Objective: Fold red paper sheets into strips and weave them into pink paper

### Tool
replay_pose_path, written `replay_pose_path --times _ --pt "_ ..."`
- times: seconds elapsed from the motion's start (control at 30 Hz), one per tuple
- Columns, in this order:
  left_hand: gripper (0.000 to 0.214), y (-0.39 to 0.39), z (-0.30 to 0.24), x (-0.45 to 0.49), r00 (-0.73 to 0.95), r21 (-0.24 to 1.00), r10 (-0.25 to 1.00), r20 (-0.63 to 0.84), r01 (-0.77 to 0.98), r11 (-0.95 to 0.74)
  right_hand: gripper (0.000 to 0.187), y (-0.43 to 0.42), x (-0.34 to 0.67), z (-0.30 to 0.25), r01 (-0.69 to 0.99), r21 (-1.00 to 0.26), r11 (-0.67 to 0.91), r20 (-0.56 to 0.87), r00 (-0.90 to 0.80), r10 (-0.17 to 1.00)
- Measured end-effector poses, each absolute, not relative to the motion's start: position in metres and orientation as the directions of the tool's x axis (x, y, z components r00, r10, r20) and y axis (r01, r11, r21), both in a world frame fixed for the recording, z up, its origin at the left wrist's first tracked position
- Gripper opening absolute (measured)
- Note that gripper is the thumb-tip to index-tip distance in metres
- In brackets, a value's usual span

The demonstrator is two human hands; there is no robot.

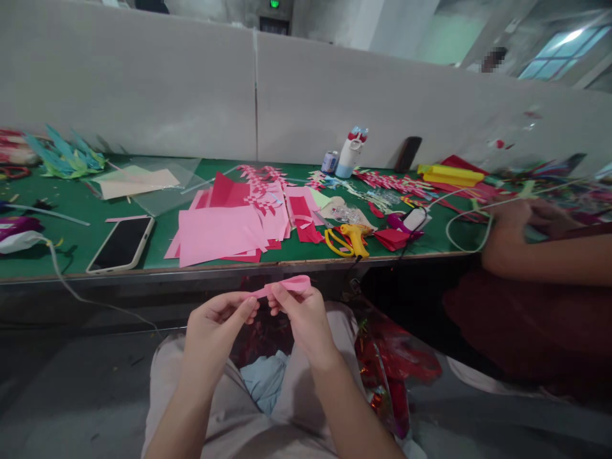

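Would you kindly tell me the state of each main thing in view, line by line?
Pink strip: bent into a loop
Left hand: pinching the pink strip
Right hand: pinching the pink strip
Phone: face up, screen dark
Pink sheets: loosely stacked, overlapping
Can: upright
White bottle: upright
Yellow-handled scissors: lying down, open or shut unclear
Green sign: lit

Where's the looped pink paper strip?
In the head view, the strip is near centre, held by the left hand and right hand, below the green table's edge.
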State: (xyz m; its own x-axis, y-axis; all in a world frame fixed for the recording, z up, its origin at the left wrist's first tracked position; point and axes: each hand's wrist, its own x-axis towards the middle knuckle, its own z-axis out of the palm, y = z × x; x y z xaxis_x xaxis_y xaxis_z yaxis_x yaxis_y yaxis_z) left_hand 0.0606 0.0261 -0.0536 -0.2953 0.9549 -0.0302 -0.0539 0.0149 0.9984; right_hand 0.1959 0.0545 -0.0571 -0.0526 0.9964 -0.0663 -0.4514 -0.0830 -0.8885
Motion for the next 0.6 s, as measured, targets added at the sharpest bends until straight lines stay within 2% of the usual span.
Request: replay_pose_path --times 0.6 --pt "0.026 0.0259 -0.053 0.0589 -0.278 0.997 0.958 -0.066 -0.064 0.05 0.033 0.0555 0.1943 -0.0622 -0.433 -0.892 -0.128 -0.124 -0.036 0.992"
